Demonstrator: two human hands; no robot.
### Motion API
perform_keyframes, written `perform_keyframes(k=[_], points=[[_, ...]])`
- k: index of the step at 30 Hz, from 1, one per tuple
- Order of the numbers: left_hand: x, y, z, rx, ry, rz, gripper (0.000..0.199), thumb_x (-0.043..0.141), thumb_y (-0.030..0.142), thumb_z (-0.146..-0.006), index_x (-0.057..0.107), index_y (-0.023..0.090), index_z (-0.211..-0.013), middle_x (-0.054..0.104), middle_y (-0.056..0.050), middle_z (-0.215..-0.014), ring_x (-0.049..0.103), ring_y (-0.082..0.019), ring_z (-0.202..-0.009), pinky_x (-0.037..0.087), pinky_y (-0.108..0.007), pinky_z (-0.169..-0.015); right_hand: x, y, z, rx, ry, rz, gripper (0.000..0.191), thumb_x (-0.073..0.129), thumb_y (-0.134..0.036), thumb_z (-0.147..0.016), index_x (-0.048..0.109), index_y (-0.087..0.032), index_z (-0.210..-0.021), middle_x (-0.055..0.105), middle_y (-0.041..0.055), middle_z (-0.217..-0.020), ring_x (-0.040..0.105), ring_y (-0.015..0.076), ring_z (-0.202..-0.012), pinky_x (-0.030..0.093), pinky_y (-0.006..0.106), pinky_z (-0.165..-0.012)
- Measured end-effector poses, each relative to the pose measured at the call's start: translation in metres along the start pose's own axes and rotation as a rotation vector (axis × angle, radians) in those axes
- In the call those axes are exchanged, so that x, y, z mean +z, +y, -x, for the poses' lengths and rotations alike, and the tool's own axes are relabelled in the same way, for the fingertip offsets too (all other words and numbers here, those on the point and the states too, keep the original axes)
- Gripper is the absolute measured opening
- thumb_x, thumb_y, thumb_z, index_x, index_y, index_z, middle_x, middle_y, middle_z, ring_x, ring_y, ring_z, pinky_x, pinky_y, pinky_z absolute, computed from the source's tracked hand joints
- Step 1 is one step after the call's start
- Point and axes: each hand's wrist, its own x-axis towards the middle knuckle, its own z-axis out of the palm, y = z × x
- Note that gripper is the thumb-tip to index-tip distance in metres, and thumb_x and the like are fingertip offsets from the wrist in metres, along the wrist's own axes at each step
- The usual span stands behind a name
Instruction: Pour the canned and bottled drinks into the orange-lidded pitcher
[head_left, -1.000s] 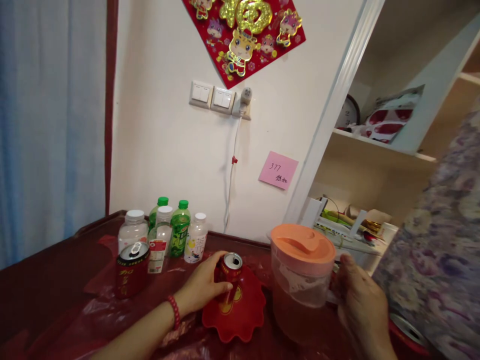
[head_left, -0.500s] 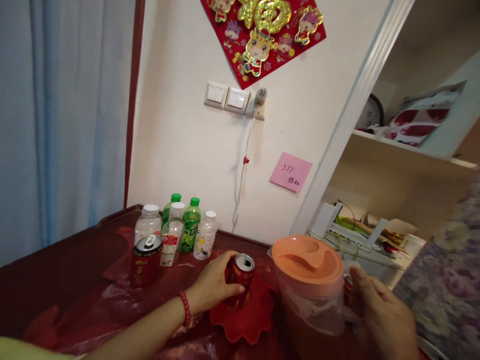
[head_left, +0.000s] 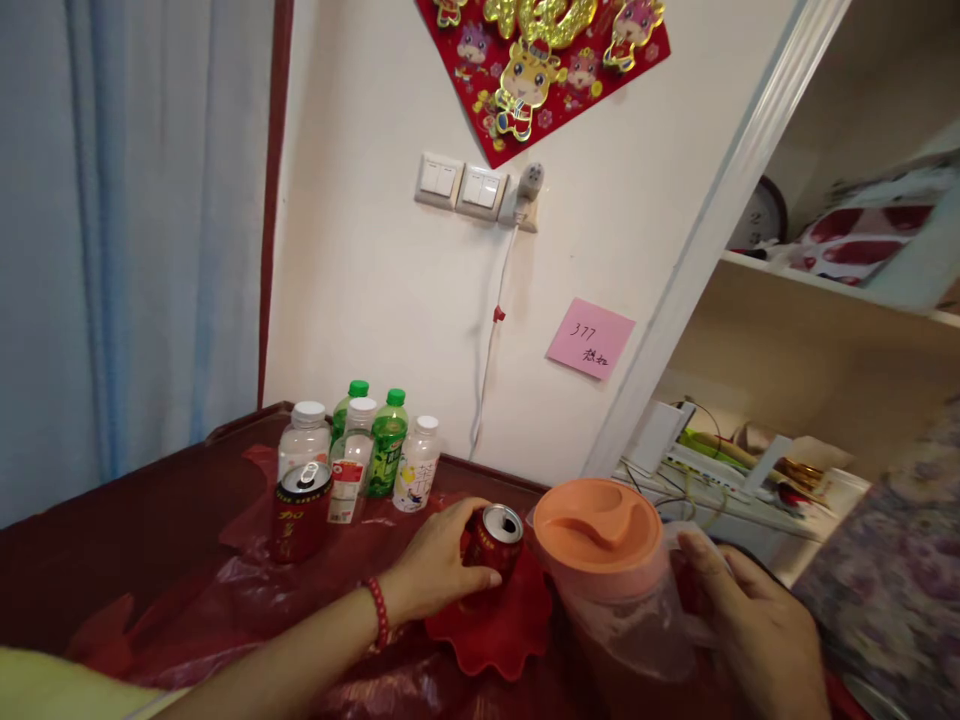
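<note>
My left hand, with a red bead bracelet at the wrist, wraps round a small red can with an open top. The can tilts a little to the right, over a red wavy-edged dish. My right hand grips the handle of a clear pitcher with an orange lid. The pitcher leans left, its lid edge close beside the can. Its lower part is dim.
At the left stand a red can, clear bottles with white caps and green bottles. Red plastic film covers part of the dark table. Behind are a wall and, at right, shelves.
The pitcher has tipped left and moved closer to the can with my right hand. The can in my left hand has tilted to the right. The view has shifted slightly.
</note>
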Motion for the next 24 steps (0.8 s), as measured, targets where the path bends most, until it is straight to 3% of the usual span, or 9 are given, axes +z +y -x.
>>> perform_keyframes(k=[3, 8, 15, 20, 24], points=[[0.0, -0.002, 0.0, 0.009, -0.014, -0.022, 0.071, 0.087, 0.022, -0.063, 0.058, 0.024, -0.128, 0.067, -0.007, -0.133, 0.062, -0.031, -0.121, 0.044, -0.042, -0.108, 0.004, -0.006, 0.007, 0.027, -0.018, 0.035, 0.059, 0.067, -0.079, -0.072, 0.064, -0.02, -0.078, 0.053, -0.0031, -0.062, 0.046, 0.0152, -0.062, 0.038, 0.022, -0.051], [-0.001, -0.003, -0.001, 0.022, -0.022, -0.033, 0.071, 0.087, 0.022, -0.063, 0.058, 0.025, -0.128, 0.068, -0.006, -0.131, 0.062, -0.03, -0.12, 0.046, -0.041, -0.104, 0.008, -0.006, 0.009, -0.052, -0.028, 0.144, 0.06, 0.063, -0.08, -0.075, 0.059, -0.02, -0.069, 0.051, -0.003, -0.063, 0.045, 0.0151, -0.064, 0.037, 0.024, -0.056], [0.001, -0.006, 0.001, 0.026, -0.028, -0.047, 0.068, 0.088, 0.023, -0.062, 0.061, 0.026, -0.124, 0.069, -0.005, -0.127, 0.064, -0.03, -0.115, 0.048, -0.039, -0.098, 0.011, 0.006, 0.002, -0.066, -0.075, 0.245, 0.066, 0.059, -0.087, -0.068, 0.059, -0.021, -0.063, 0.05, -0.0017, -0.058, 0.047, 0.018, -0.061, 0.037, 0.027, -0.054], [0.0, -0.01, 0.003, 0.008, -0.059, -0.067, 0.07, 0.09, 0.028, -0.061, 0.062, 0.026, -0.125, 0.071, -0.004, -0.123, 0.065, -0.031, -0.112, 0.05, -0.038, -0.095, 0.013, -0.003, 0.013, -0.094, -0.047, 0.315, 0.064, 0.053, -0.084, -0.08, 0.059, -0.022, -0.066, 0.05, -0.0032, -0.058, 0.047, 0.0179, -0.064, 0.035, 0.027, -0.06], [0.0, -0.009, 0.003, 0.001, -0.055, -0.083, 0.07, 0.091, 0.03, -0.061, 0.062, 0.026, -0.124, 0.072, -0.004, -0.122, 0.066, -0.031, -0.11, 0.05, -0.038, -0.093, 0.012, 0.0, 0.014, -0.1, -0.059, 0.379, 0.07, 0.051, -0.09, -0.076, 0.055, -0.022, -0.061, 0.048, -0.0029, -0.054, 0.047, 0.0173, -0.059, 0.034, 0.027, -0.056]])
